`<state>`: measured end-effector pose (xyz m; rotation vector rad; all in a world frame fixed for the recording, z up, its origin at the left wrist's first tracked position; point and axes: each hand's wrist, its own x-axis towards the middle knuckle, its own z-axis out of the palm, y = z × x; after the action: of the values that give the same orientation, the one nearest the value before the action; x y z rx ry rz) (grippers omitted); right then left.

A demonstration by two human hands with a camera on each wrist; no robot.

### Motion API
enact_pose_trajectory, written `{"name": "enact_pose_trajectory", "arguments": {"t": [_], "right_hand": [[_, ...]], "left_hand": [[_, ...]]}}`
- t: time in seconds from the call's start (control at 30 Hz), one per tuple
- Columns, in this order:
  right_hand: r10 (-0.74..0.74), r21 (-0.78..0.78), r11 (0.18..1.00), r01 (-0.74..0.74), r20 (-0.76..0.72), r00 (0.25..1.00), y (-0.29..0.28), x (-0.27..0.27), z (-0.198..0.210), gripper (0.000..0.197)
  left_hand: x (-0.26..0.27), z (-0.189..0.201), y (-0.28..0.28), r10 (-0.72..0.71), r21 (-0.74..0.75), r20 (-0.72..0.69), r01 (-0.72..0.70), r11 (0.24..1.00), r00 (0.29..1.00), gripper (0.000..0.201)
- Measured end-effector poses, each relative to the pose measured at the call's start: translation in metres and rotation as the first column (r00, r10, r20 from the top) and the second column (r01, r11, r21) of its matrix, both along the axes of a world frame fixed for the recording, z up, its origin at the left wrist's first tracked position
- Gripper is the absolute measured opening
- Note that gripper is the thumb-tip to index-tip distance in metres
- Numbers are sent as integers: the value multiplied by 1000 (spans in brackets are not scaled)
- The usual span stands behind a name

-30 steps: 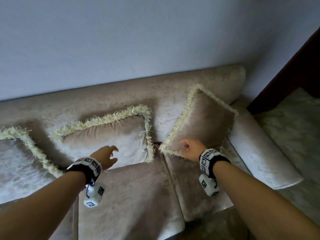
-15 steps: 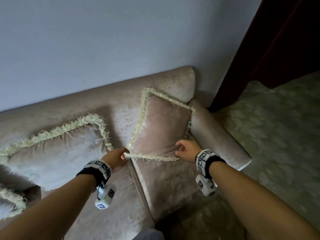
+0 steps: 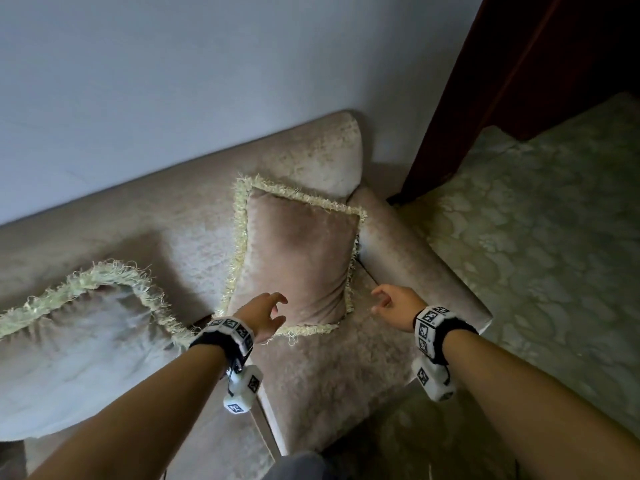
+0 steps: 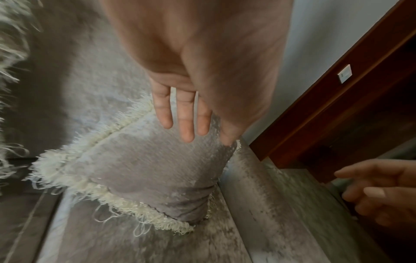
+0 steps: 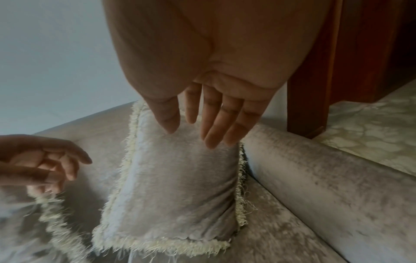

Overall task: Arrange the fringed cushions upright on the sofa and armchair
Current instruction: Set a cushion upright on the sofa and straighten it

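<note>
A beige cushion with cream fringe stands upright against the sofa back, tucked beside the right armrest. My left hand hovers just in front of its lower left part, fingers relaxed and holding nothing. Off the cushion's lower right corner, my right hand hangs free with its fingers spread. A second fringed cushion leans on the sofa at the left.
A dark wooden door frame rises right of the sofa, with patterned pale floor beyond the armrest. The seat cushion lies below my hands. A plain wall stands behind the sofa.
Both hands have let go of the right cushion's bottom fringe and pulled back slightly. The cushion now stands more upright against the armrest. The view has shifted right.
</note>
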<state>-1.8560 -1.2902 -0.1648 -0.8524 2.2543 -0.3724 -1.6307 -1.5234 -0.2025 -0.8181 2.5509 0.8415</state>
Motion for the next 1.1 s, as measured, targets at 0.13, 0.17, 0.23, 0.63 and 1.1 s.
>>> {"name": "enact_pose_trajectory", "arguments": {"t": [0.13, 0.17, 0.23, 0.63, 1.1], "right_hand": [[-73, -13, 997, 73, 1, 997, -9, -36, -12, 42], [-83, -6, 997, 83, 3, 997, -10, -44, -16, 40], [-86, 24, 996, 86, 32, 996, -11, -55, -28, 38], [109, 124, 982, -144, 253, 961, -81, -130, -181, 65], [91, -301, 954, 15, 333, 939, -179, -161, -342, 141]], "left_hand": [[-43, -11, -9, -27, 11, -29, 27, 1000, 999, 38], [-51, -13, -10, -29, 16, -31, 30, 999, 999, 38], [-61, -19, -15, -20, 16, -21, 20, 1000, 1000, 39], [-79, -86, -98, 284, -390, 23, -253, 885, 959, 87], [-87, -220, -147, 462, -255, -62, -461, 850, 885, 144]]}}
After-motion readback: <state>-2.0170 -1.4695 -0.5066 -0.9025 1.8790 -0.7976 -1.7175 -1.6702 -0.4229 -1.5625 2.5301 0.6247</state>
